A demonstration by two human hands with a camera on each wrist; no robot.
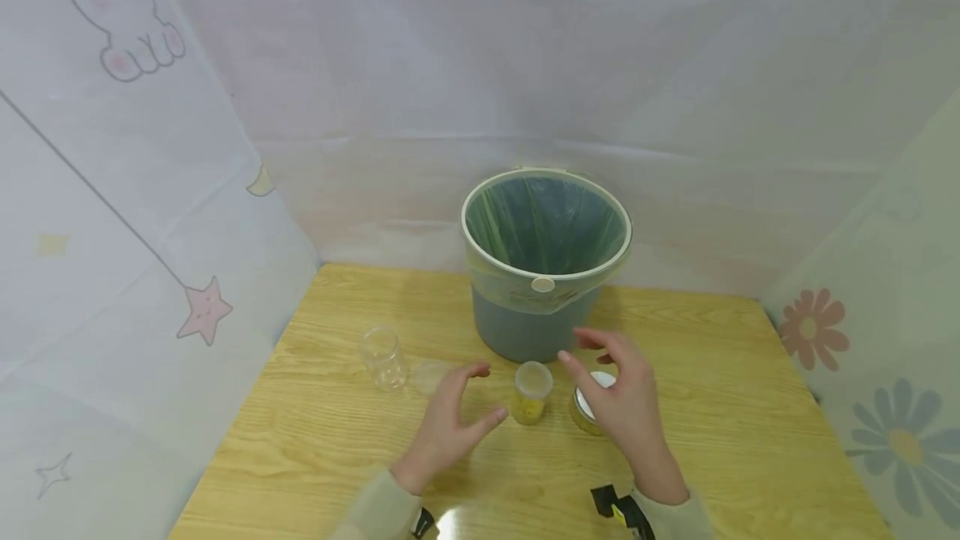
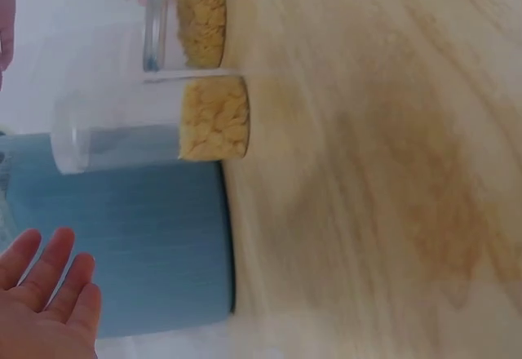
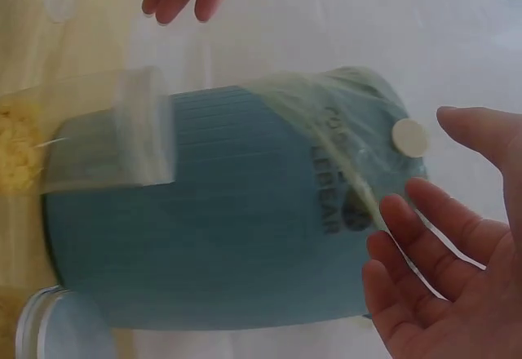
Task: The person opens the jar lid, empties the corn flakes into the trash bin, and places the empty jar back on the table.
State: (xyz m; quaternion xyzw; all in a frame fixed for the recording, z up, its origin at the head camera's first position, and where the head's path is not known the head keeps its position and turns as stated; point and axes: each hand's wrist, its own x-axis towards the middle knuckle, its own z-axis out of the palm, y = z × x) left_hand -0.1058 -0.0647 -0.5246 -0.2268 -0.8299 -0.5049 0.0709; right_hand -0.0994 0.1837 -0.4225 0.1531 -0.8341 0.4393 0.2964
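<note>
A clear jar of yellow flakes [image 1: 531, 407] with a translucent lid stands between my two hands. My left hand [image 1: 448, 425] is just left of it, thumb and fingers spread apart, holding nothing. To the right, my right hand [image 1: 624, 398] has its fingers bent loosely, also with nothing in them. It partly covers a wider jar [image 1: 582, 422] with a silvery-white lid. In the left wrist view, flakes [image 2: 214, 118] fill the lower part of the tall jar, and the wider jar [image 2: 201, 26] holds flakes too. The right wrist view shows the tall jar's lid [image 3: 147, 126] on top.
A blue-grey bin [image 1: 517, 332] with a green liner bag stands behind the jars, near the back cloth. At the left are a clear jar without a lid [image 1: 384, 359] and a flat translucent lid [image 1: 430, 377]. Printed cloth hangs around the wooden table [image 1: 315, 440].
</note>
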